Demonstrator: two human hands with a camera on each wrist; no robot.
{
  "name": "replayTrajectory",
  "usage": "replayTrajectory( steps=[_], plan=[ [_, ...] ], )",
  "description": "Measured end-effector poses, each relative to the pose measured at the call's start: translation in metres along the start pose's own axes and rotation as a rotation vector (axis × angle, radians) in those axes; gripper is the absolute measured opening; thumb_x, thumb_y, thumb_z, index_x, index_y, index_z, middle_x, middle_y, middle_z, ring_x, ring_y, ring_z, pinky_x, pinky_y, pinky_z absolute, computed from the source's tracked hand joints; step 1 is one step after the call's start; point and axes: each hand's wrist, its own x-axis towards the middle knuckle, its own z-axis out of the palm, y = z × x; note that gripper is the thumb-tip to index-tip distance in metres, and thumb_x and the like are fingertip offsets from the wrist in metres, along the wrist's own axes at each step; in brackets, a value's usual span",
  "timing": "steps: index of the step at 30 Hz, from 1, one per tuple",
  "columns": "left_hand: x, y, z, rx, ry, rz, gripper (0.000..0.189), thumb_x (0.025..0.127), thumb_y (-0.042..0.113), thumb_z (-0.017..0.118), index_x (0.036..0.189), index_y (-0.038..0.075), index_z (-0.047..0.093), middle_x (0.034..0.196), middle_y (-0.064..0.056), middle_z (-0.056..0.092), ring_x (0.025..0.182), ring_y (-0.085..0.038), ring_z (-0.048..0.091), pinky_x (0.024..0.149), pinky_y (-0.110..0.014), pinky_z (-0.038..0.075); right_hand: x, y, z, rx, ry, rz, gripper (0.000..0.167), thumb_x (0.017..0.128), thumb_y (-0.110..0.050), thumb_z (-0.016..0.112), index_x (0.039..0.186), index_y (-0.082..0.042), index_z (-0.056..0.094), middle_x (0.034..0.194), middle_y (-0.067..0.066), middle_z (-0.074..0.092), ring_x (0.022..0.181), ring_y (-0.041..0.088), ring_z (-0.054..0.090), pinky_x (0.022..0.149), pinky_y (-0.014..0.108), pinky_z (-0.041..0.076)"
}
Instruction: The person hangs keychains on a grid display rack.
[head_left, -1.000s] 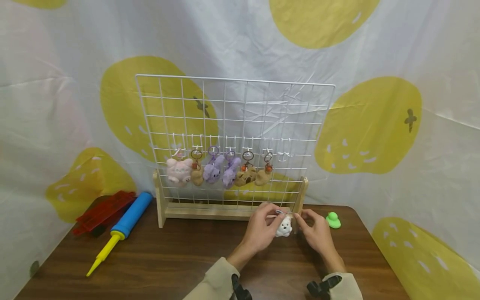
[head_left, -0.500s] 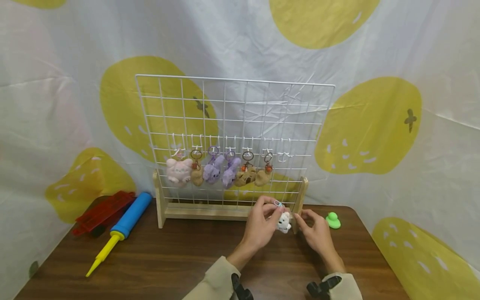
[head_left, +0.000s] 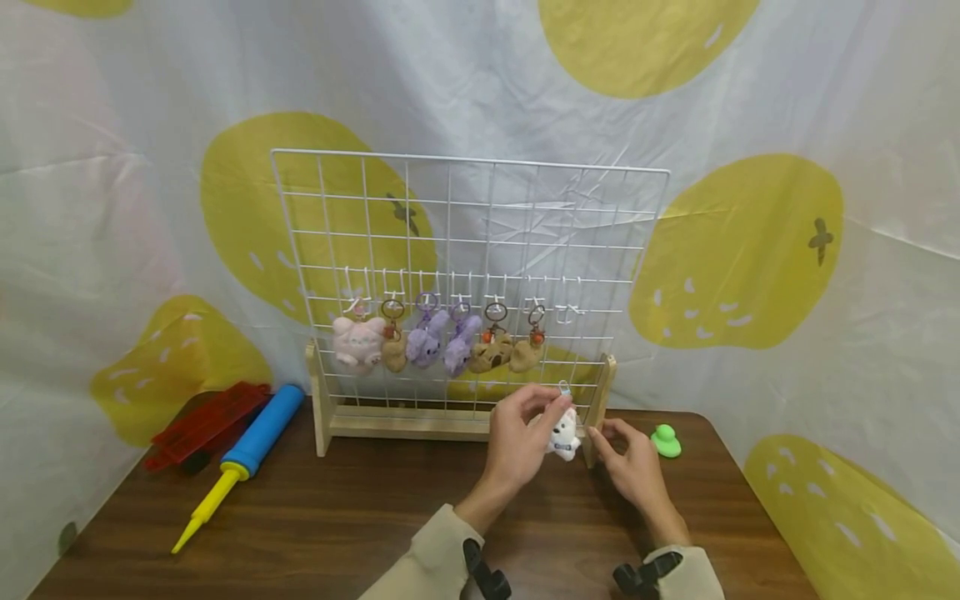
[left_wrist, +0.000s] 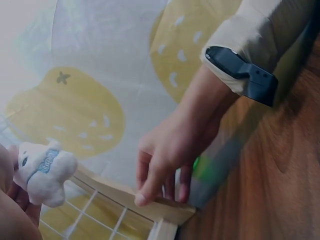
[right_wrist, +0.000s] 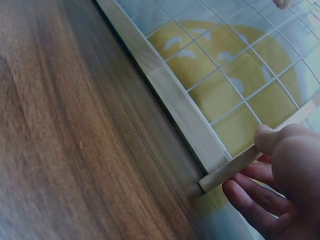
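Note:
My left hand (head_left: 517,442) pinches a small white plush keychain (head_left: 564,435) near its top, in front of the wire rack's lower right. The light blue clasp (head_left: 565,388) sticks up above the fingertips. Bluish lettering crosses the plush toy's body in the left wrist view. My right hand (head_left: 633,462) grips the rack's right wooden upright (right_wrist: 227,172) between thumb and fingers. White wires form the grid rack (head_left: 472,158), on which pink (head_left: 358,343), purple (head_left: 426,343) and brown plush keychains (head_left: 491,354) hang in a row. A bare white hook (head_left: 567,313) is at the row's right end.
A green toy duck (head_left: 665,442) sits right of my right hand. On the left of the brown table (head_left: 375,533) lie a blue and yellow hand pump (head_left: 262,433) and a red translucent object (head_left: 210,421). A fruit-patterned curtain (head_left: 487,75) hangs behind.
The white plush keychain has turned and risen slightly in my left hand, and its clasp now points up. My right hand has stayed on the upright.

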Motion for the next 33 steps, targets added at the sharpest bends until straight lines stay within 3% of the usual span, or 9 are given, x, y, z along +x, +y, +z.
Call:
replayTrajectory(
  steps=[6,10,15,20,24,29,33],
  plan=[
    [0.008,0.011,0.002,0.027,0.002,0.006,0.019,0.102,0.032,0.078,0.106,0.014,0.081,0.099,-0.004,0.084,0.085,-0.009,0.076,0.073,-0.021,0.061,0.0,0.0,0.0,0.0,-0.007,0.016,0.019,0.103,-0.026,0.077,0.106,-0.008,0.079,0.094,0.009,0.08,0.073,0.009,0.068,0.076,0.024,0.054],
    [0.012,0.016,0.004,0.051,0.018,0.01,0.019,0.101,0.034,0.079,0.105,0.016,0.082,0.1,-0.002,0.084,0.089,-0.01,0.078,0.071,-0.021,0.061,0.0,0.0,0.0,0.0,-0.011,0.024,0.02,0.103,-0.027,0.077,0.106,-0.008,0.079,0.095,0.009,0.08,0.073,0.008,0.069,0.077,0.023,0.054],
    [0.017,0.025,0.007,0.042,0.045,0.05,0.019,0.103,0.033,0.077,0.108,0.015,0.082,0.108,0.0,0.084,0.104,-0.013,0.079,0.084,-0.03,0.064,0.0,0.0,0.0,0.011,-0.007,0.019,0.019,0.103,-0.027,0.077,0.105,-0.008,0.079,0.095,0.01,0.08,0.071,0.006,0.068,0.075,0.021,0.054],
    [0.022,0.036,0.008,0.02,0.051,0.103,0.022,0.106,0.026,0.073,0.115,0.007,0.081,0.111,-0.006,0.083,0.109,-0.018,0.078,0.094,-0.034,0.064,0.0,0.0,0.001,0.017,-0.013,0.03,0.019,0.103,-0.026,0.077,0.107,-0.007,0.079,0.096,0.011,0.08,0.072,0.006,0.069,0.074,0.02,0.055],
    [0.024,0.041,0.009,-0.001,0.063,0.117,0.022,0.107,0.021,0.071,0.118,0.004,0.079,0.111,-0.009,0.083,0.107,-0.021,0.078,0.091,-0.035,0.065,0.0,0.0,0.001,0.016,-0.012,0.029,0.02,0.103,-0.027,0.077,0.107,-0.007,0.079,0.096,0.011,0.08,0.072,0.006,0.069,0.073,0.02,0.056],
    [0.028,0.047,0.013,-0.021,0.122,0.097,0.02,0.106,0.021,0.073,0.117,0.006,0.079,0.11,-0.008,0.083,0.1,-0.017,0.078,0.088,-0.032,0.065,0.0,-0.001,0.001,0.01,-0.006,0.03,0.02,0.103,-0.027,0.077,0.107,-0.007,0.079,0.095,0.01,0.08,0.073,0.007,0.069,0.074,0.02,0.055],
    [0.033,0.051,0.015,-0.036,0.153,0.066,0.02,0.105,0.024,0.074,0.115,0.009,0.081,0.107,-0.007,0.084,0.089,-0.014,0.078,0.077,-0.026,0.065,-0.001,-0.002,0.0,0.015,-0.008,0.034,0.021,0.103,-0.027,0.077,0.108,-0.006,0.079,0.096,0.011,0.08,0.074,0.008,0.07,0.072,0.02,0.056]
  ],
)
